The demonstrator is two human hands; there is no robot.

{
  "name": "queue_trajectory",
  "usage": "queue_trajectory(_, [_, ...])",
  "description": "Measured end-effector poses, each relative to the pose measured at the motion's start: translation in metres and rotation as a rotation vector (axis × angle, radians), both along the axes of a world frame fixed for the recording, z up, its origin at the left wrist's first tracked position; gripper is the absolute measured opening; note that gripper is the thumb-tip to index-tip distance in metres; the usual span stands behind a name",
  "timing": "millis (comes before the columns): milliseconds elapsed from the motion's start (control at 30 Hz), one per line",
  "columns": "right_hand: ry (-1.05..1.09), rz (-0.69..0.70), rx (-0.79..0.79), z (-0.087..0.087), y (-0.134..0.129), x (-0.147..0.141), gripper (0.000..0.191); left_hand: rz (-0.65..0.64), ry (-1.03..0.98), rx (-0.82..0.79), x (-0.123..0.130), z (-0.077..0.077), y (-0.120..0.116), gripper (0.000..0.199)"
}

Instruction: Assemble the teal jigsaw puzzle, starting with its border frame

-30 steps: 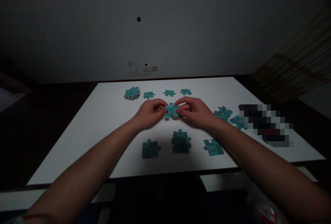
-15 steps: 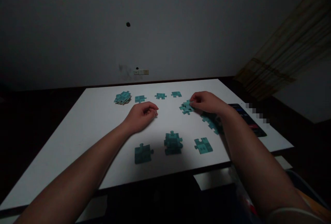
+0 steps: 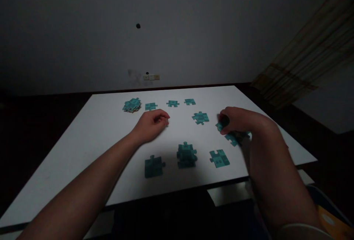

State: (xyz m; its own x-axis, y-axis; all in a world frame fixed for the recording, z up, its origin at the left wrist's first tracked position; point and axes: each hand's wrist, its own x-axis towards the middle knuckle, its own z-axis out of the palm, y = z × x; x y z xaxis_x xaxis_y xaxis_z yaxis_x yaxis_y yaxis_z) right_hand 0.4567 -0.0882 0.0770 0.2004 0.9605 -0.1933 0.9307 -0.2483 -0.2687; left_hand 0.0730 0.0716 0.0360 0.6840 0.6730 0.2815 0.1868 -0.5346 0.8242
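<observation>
My left hand (image 3: 152, 125) rests on the white table (image 3: 110, 144), its fingers loosely curled with nothing visible in them. At the right, my right hand (image 3: 233, 120) reaches down to a spread of teal jigsaw puzzle pieces (image 3: 232, 139). Its thumb and fingers close around the edge of one puzzle piece (image 3: 219, 126); the hand hides much of the spread. Left of it lies a small stack of overlapping puzzle pieces (image 3: 200, 117). Nearer me are a stacked group (image 3: 186, 155), a single piece (image 3: 153, 166) to its left and another (image 3: 219, 158) to its right.
Toward the far edge lie a heap of puzzle pieces (image 3: 132, 105) and three separate pieces, at left (image 3: 151, 106), middle (image 3: 173, 103) and right (image 3: 189, 102). Behind the table stands a grey wall with sockets (image 3: 151, 77). A curtain (image 3: 298, 66) hangs at the right.
My right hand has left the small stack and moved right, toward me, to the spread of puzzle pieces. The small stack now shows uncovered. My left hand has stayed in place.
</observation>
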Motion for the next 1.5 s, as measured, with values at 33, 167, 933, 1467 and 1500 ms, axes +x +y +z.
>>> queue_trajectory(33, [0.028, 0.001, -0.051, 0.002, 0.002, -0.002, 0.039, -0.003, 0.004, 0.003, 0.0, 0.0, 0.0, 0.016])
queue_trajectory(167, [0.069, -0.004, -0.07, 0.011, 0.004, -0.01, 0.041, -0.002, 0.014, 0.017, 0.0, 0.001, -0.001, 0.016])
queue_trajectory(933, [1.14, 0.036, 0.425, -0.027, 0.049, -0.149, 0.036, -0.076, 0.048, 0.059, 0.0, 0.016, -0.014, 0.015])
queue_trajectory(1467, [1.24, 0.042, 0.195, -0.033, 0.045, -0.149, 0.027, 0.027, -0.07, -0.079, 0.007, 0.007, -0.01, 0.023])
queue_trajectory(1500, [1.235, 0.047, 0.19, -0.033, 0.045, -0.149, 0.027, 0.028, -0.068, -0.08, 0.007, 0.006, -0.01, 0.023])
